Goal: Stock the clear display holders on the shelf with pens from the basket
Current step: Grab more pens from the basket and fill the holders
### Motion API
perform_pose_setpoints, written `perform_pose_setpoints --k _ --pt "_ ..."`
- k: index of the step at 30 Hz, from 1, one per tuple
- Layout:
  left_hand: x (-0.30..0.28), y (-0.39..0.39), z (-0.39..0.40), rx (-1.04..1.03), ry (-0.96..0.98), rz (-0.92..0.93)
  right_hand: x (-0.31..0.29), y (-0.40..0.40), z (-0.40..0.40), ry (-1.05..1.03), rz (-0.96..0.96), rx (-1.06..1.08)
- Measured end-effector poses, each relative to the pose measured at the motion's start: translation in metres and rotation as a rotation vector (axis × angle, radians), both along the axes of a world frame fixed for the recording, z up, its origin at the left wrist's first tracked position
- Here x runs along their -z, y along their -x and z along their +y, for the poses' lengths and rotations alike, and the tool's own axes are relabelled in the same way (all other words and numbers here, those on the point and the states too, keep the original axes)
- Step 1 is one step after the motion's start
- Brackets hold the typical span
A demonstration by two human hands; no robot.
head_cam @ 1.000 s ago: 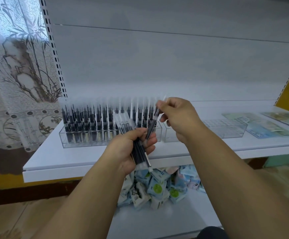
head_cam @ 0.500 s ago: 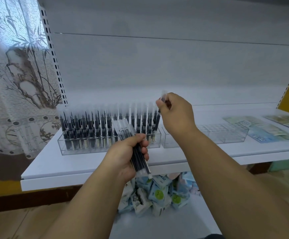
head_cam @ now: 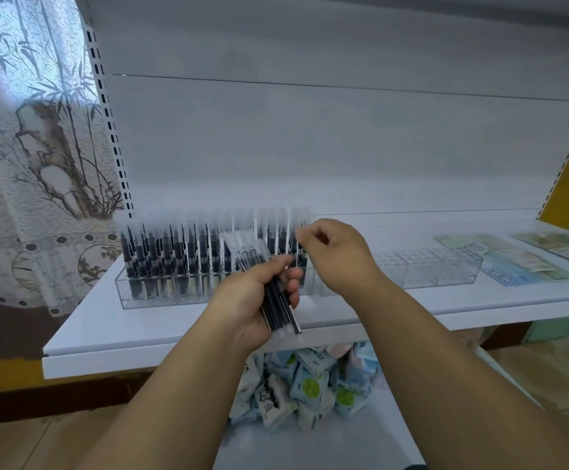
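Note:
My left hand [head_cam: 256, 300] grips a bundle of black pens with clear caps [head_cam: 278, 310] in front of the shelf edge. Behind it, the left clear display holder [head_cam: 161, 293] stands on the white shelf [head_cam: 174, 330], packed with several upright black pens [head_cam: 174, 256]. My right hand [head_cam: 340, 256] is at that holder's right end. Its thumb and forefinger are curled round the upper part of one pen [head_cam: 301, 257] that stands in the end slot. A second clear holder [head_cam: 429, 266] to the right has nothing in its slots. No basket is in view.
Printed cards or leaflets [head_cam: 513, 262] lie flat on the shelf's right part. On the lower shelf, a heap of small pale blue packets [head_cam: 310, 391] sits below my hands. A perforated shelf upright [head_cam: 113, 137] and a patterned curtain [head_cam: 32, 147] are at the left.
My right hand carried the single pen from beside the bundle up to the holder's right end and lowered it into a slot. My left hand kept holding the bundle.

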State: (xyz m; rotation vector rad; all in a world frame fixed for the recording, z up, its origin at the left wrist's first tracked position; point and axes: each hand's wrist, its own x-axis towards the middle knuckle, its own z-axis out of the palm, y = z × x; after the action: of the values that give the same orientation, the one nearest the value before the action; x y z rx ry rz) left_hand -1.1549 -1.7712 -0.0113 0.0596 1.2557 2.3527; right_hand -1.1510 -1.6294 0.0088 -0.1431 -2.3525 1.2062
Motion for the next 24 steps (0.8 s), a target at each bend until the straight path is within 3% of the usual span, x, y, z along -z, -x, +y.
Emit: perform_pose_setpoints --k 3,10,14,19,24 --pt "-0.004 -0.007 0.012 0.117 0.067 0.063 -0.014 -0.013 -0.001 0.258 -0.127 -0.236" --pt "0.0 -0.014 0.041 0.165 0.093 0.127 -0.013 -0.023 0.04 0.289 -0.266 -0.344" --pt "0.0 -0.013 0.054 0.159 0.089 0.123 -0.012 -0.017 0.055 0.347 -0.195 -0.293" --pt "0.006 -0.009 0.051 0.065 0.119 0.09 -0.033 0.005 0.068 0.432 0.047 -0.075" --pt "0.008 -0.009 0.048 -0.014 0.075 0.096 -0.031 0.025 0.071 0.374 0.216 0.041"
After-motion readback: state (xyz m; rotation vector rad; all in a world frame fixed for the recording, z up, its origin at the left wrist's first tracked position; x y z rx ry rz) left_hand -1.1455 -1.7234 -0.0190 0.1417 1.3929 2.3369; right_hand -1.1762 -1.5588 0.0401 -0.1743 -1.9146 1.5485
